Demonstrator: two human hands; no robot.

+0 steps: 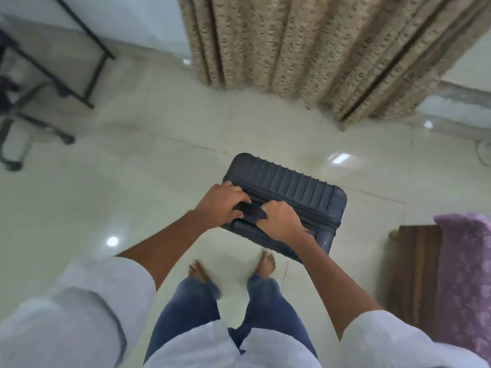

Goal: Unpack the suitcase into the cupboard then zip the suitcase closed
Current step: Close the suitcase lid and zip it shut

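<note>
Your suitcase [289,187] stands closed on the tiled floor [159,181] just ahead of your bare feet. Your right hand [281,221] curls its fingers round the black handle [251,209]; your left hand [221,204] lies beside it, fingers bent over the handle's other end.

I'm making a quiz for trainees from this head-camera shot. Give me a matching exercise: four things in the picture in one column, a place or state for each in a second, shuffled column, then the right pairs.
Things:
1. suitcase
2. right hand
3. curtain
4. office chair

Places or states:
A. hangs to the floor at the top of the view
B. stands upright on the floor tiles in front of the bare feet
C. at the far left, wheeled base showing
D. grips the black handle on top of the case

Pairs: 1-B, 2-D, 3-A, 4-C
</note>
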